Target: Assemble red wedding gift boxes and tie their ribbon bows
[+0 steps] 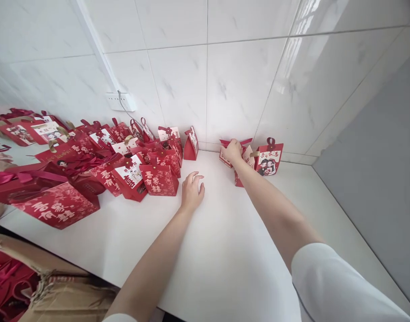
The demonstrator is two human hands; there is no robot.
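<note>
At the far left of the white bench lies a crowd of red paper gift bags, some standing and many tipped over, with ribbon handles and printed cards on their faces; a brown cardboard carton sits below the bench edge at the lower left. Just right of that crowd the left hand rests palm down on the bare bench, fingers loosely curled and released, holding nothing, its forearm running up from the bottom edge, close to the nearest red bag with gold lettering. Further right the right hand is stretched well forward, arm nearly straight, the white sleeve bunched above the elbow, and its grip is clenched over the top of a small red gift box standing against the tiled wall, touching its neighbours. Just beside these stands a red gift bag with a cartoon couple, upright, its loop handle up. These paper pieces look light, thin-walled and easily crushed or creased; I would judge the folded top edge or the handle the safest hold, pinched gently, rather than squeezing the sides.
</note>
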